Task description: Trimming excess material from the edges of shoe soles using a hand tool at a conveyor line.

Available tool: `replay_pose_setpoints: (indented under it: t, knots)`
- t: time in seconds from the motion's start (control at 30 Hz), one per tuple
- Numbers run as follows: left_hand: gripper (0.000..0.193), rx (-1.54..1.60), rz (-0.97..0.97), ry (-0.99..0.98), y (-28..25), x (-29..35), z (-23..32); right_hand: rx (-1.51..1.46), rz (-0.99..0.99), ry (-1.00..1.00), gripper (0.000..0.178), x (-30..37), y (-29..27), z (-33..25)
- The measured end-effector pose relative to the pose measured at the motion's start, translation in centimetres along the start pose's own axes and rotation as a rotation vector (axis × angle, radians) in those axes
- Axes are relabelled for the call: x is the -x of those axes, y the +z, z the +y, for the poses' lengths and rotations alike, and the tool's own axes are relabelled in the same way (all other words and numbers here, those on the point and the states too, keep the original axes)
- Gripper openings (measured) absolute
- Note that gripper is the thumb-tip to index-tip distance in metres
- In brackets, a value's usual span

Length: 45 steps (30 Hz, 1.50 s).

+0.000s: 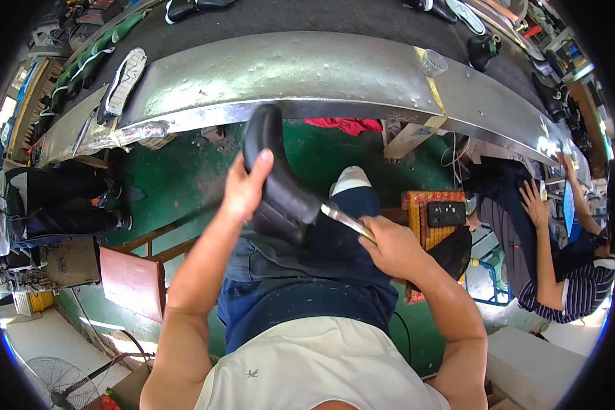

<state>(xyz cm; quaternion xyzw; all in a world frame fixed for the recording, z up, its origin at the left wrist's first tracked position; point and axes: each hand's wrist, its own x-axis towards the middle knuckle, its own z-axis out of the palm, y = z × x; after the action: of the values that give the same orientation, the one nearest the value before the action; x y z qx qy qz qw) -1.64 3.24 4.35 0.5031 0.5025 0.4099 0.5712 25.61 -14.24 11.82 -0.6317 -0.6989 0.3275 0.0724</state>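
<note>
My left hand (246, 184) is closed round a black leather boot (280, 181), the thumb pressed on its upper. The boot is tilted over my lap, toe pointing away toward the bench edge. In my closed right hand (393, 246) is a long silver metal tool (345, 220). Its far end meets the near right edge of the boot. Whether the tip grips the leather or only rests on it, I cannot tell; the tool's handle is mostly hidden in my fist.
A metal-faced bench (287, 72) curves across in front, with a clear plastic cup (433, 63), a pale-soled shoe (125, 82) and several other shoes. A person (560, 273) works at the right, another (55, 205) sits at the left. A black case (446, 214) lies beside my right knee.
</note>
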Motion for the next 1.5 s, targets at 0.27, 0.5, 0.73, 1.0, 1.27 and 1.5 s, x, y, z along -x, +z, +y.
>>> replay_pose_setpoints:
  t: [0.27, 0.5, 0.73, 1.0, 1.27, 1.5]
  knots:
    - [0.097, -0.907, 0.174, 0.113, -0.3, -16.8, 19.1, -0.329, 0.343, -0.117, 0.032, -17.6, -2.3, -3.9]
    - [0.088, -1.455, 0.258, 0.058, 3.6, -18.5, 16.2, -0.849, 0.091, 0.084, 0.03, -19.6, -0.8, -4.5]
    - [0.082, -1.456, 0.237, 0.087, 3.3, -19.1, 16.2, -0.873, 0.049, -0.004, 0.026, -14.1, 2.3, -2.9]
    - [0.085, -1.442, 0.274, 0.084, 3.4, -19.7, 16.3, -0.942, 0.031, 0.113, 0.024, -6.3, 6.4, 1.1]
    - [0.093, -1.291, 0.151, 0.028, 1.3, -20.6, 17.3, -0.834, 0.113, 0.006, 0.024, -4.7, 1.9, 2.7]
    - [0.068, -0.454, -0.025, 0.036, -1.7, -11.2, 18.2, 0.237, 0.939, 0.043, 0.045, -8.2, -8.0, 5.8]
